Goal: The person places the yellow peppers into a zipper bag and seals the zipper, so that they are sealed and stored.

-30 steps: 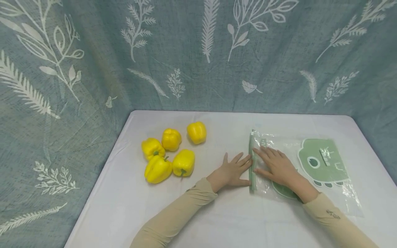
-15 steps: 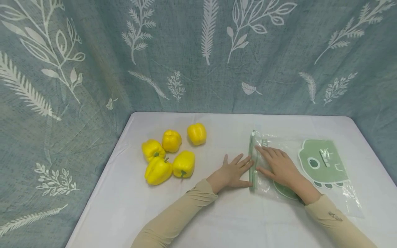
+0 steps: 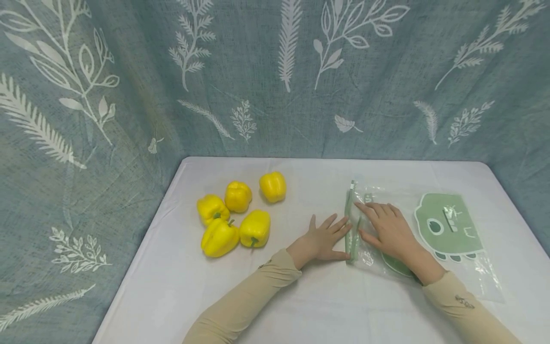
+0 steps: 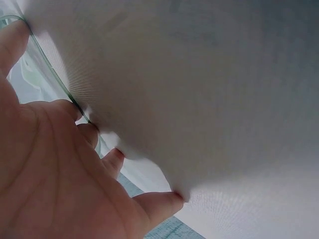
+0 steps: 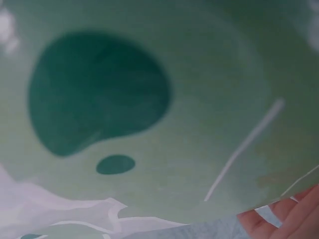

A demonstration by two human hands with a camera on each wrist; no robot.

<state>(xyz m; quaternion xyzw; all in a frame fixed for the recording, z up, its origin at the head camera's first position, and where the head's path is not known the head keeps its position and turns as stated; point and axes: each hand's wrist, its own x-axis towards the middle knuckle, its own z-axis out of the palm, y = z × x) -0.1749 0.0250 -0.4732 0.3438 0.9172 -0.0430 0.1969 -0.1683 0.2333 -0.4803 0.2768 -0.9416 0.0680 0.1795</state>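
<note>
A clear zip-top plastic bag (image 3: 487,274) with a green dinosaur print lies flat on the table, its green zip strip (image 3: 348,200) facing left. My left hand (image 3: 316,241) lies with spread fingers, the fingertips touching the strip's left edge; in the left wrist view the thumb (image 4: 12,45) meets that edge too. On the bag's top layer, just right of the strip, rests my right hand (image 3: 388,231), thumb and forefinger apart. Near that thumb, part of the strip stands away from the lower edge. Green print (image 5: 199,99) fills most of the right wrist view.
Several yellow bell peppers (image 3: 255,229) lie left of my left hand, one of them (image 3: 272,187) a little apart at the back. A white cloth (image 3: 309,306) covers the table. Behind hangs a blue-green curtain (image 3: 266,62) with white leaf patterns.
My right hand has slid slightly right along the bag. The upper part of the zip strip has shifted with it, and a gap shows at the strip. My left hand stays nearly in place.
</note>
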